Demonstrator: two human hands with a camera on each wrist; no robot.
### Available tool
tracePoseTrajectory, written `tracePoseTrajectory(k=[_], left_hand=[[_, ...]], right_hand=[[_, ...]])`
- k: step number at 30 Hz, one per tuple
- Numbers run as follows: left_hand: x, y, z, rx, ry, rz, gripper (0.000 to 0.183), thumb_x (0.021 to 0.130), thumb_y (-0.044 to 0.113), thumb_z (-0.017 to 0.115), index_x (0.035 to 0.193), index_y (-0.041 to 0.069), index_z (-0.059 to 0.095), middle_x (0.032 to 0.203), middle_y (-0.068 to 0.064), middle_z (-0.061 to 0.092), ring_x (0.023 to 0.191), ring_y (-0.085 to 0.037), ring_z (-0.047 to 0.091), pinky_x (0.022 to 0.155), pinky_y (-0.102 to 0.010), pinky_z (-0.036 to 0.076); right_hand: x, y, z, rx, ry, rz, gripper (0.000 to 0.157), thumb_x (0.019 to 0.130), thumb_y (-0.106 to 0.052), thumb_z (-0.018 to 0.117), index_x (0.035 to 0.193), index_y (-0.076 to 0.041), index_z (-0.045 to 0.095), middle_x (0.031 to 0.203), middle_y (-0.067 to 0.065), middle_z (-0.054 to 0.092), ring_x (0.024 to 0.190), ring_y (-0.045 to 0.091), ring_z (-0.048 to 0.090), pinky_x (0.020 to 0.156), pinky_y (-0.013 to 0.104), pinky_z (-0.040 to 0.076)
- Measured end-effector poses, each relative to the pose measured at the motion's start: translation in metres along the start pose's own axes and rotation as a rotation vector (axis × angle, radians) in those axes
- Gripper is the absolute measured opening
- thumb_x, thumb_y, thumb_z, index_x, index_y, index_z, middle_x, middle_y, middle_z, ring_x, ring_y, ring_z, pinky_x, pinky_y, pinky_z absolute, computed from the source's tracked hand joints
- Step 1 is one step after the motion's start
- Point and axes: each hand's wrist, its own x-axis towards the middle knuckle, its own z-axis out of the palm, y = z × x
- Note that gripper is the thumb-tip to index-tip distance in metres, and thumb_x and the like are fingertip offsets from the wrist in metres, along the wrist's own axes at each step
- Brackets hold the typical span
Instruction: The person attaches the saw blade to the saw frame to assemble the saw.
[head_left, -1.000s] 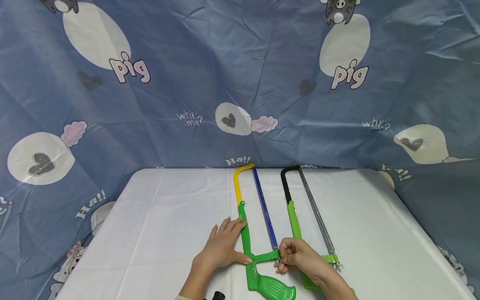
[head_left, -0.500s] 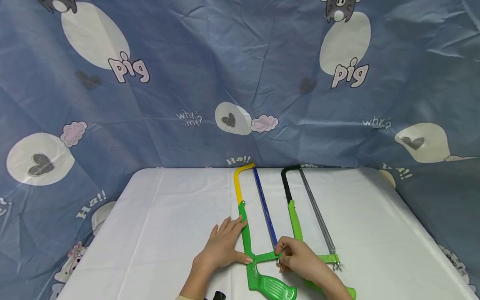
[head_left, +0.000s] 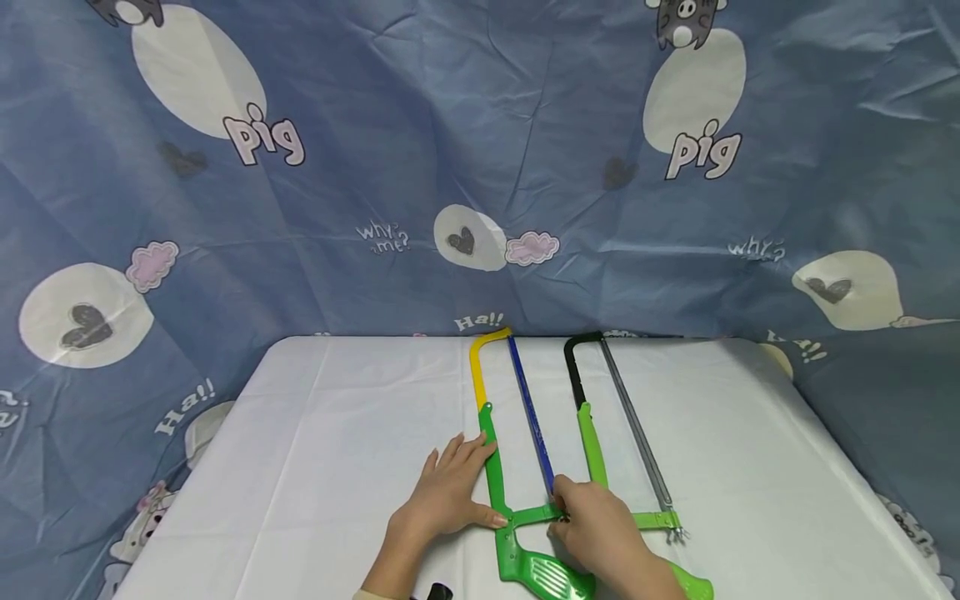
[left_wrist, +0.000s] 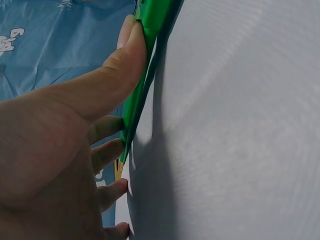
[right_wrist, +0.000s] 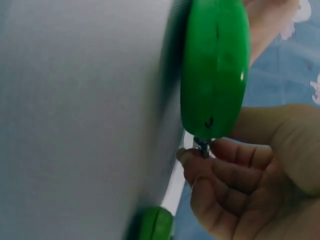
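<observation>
A hacksaw (head_left: 493, 475) with a green handle, yellow front frame and blue blade lies flat on the white-covered table. My left hand (head_left: 447, 493) rests on its green frame, fingers spread and thumb near the handle joint. At the handle end of the blade, my right hand (head_left: 606, 533) pinches a small silver wing nut (right_wrist: 202, 146); the fingers hide it in the head view. Seen from the right wrist, the green grip hangs over part of those fingers. To the right lies a second hacksaw (head_left: 592, 442), light green and black with a grey blade, partly covered by my right hand.
The white tablecloth (head_left: 360, 417) runs back to a blue printed curtain (head_left: 390, 167). A small black object (head_left: 439, 592) shows at the bottom edge, left of the first hacksaw's grip. The second hacksaw's wing nut (head_left: 676, 535) sticks out beyond my right hand.
My right hand has turned at the wing nut, its knuckles rolling over so the fingers now hide it from above. My left hand and both hacksaws stay nearly in place.
</observation>
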Motion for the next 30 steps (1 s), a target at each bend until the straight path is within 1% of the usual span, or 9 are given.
tracePoseTrajectory(k=[3,7,9,12,15,18,21,24,30], left_hand=[[0.001,-0.002,0.001,0.005,0.0,-0.007,0.106,0.064,0.06,0.083,0.152,0.018,0.04,0.163,-0.006,0.032,0.151,-0.042,0.022,0.116,-0.071,0.017],[0.002,-0.004,0.002,0.009,0.006,-0.005,0.106,0.064,0.061,0.083,0.152,0.018,0.041,0.163,-0.006,0.032,0.151,-0.042,0.022,0.116,-0.072,0.017],[0.002,-0.005,0.002,0.014,0.008,-0.004,0.106,0.064,0.061,0.082,0.152,0.018,0.041,0.162,-0.006,0.032,0.151,-0.043,0.023,0.116,-0.072,0.017],[0.002,-0.005,0.003,0.017,0.009,-0.005,0.107,0.063,0.062,0.082,0.152,0.019,0.041,0.162,-0.006,0.032,0.151,-0.042,0.023,0.116,-0.071,0.017],[0.002,-0.005,0.003,0.016,0.01,-0.005,0.107,0.063,0.062,0.082,0.152,0.019,0.041,0.162,-0.006,0.033,0.151,-0.042,0.023,0.116,-0.072,0.017],[0.002,-0.005,0.004,0.009,0.006,-0.007,0.107,0.063,0.062,0.082,0.152,0.019,0.041,0.163,-0.005,0.032,0.151,-0.042,0.023,0.116,-0.072,0.017],[0.002,-0.005,0.004,0.004,0.001,-0.007,0.107,0.063,0.062,0.082,0.152,0.02,0.04,0.163,-0.005,0.032,0.151,-0.041,0.022,0.116,-0.072,0.016],[0.001,-0.005,0.003,0.001,0.003,-0.004,0.107,0.063,0.062,0.083,0.152,0.019,0.04,0.163,-0.005,0.031,0.151,-0.041,0.022,0.116,-0.072,0.016],[0.001,-0.004,0.002,-0.005,0.011,0.005,0.107,0.063,0.061,0.083,0.152,0.019,0.041,0.163,-0.005,0.032,0.151,-0.041,0.022,0.116,-0.072,0.016]], right_hand=[[-0.001,-0.003,0.001,-0.114,0.054,-0.03,0.029,0.069,-0.018,0.088,0.079,-0.017,0.061,0.064,-0.009,0.059,0.055,0.003,0.048,0.047,0.024,0.035],[0.0,-0.007,0.004,-0.227,0.101,-0.036,0.03,0.065,-0.021,0.09,0.079,-0.017,0.063,0.065,-0.009,0.057,0.056,0.004,0.049,0.046,0.024,0.035],[0.001,-0.008,0.005,-0.256,0.102,-0.033,0.028,0.066,-0.02,0.09,0.079,-0.017,0.065,0.065,-0.009,0.057,0.056,0.005,0.049,0.046,0.024,0.035],[0.002,-0.01,0.008,-0.291,0.112,-0.051,0.024,0.068,-0.013,0.087,0.079,-0.015,0.065,0.067,-0.007,0.058,0.056,0.008,0.051,0.046,0.026,0.036],[0.001,-0.011,0.01,-0.339,0.151,-0.092,0.021,0.068,-0.003,0.08,0.079,-0.014,0.066,0.067,-0.004,0.06,0.055,0.011,0.053,0.046,0.026,0.037],[0.0,-0.014,0.012,-0.397,0.184,-0.126,0.02,0.068,0.003,0.076,0.078,-0.013,0.068,0.066,-0.002,0.06,0.053,0.012,0.053,0.044,0.026,0.036],[0.0,-0.018,0.013,-0.442,0.2,-0.147,0.019,0.068,0.002,0.076,0.076,-0.013,0.068,0.064,-0.001,0.059,0.051,0.013,0.052,0.042,0.026,0.034],[0.001,-0.02,0.014,-0.468,0.209,-0.162,0.02,0.066,0.002,0.076,0.073,-0.013,0.065,0.062,0.0,0.058,0.049,0.013,0.05,0.041,0.027,0.033],[0.001,-0.024,0.018,-0.502,0.242,-0.144,0.023,0.061,0.001,0.077,0.066,-0.013,0.059,0.057,0.001,0.055,0.045,0.014,0.045,0.039,0.03,0.033]])
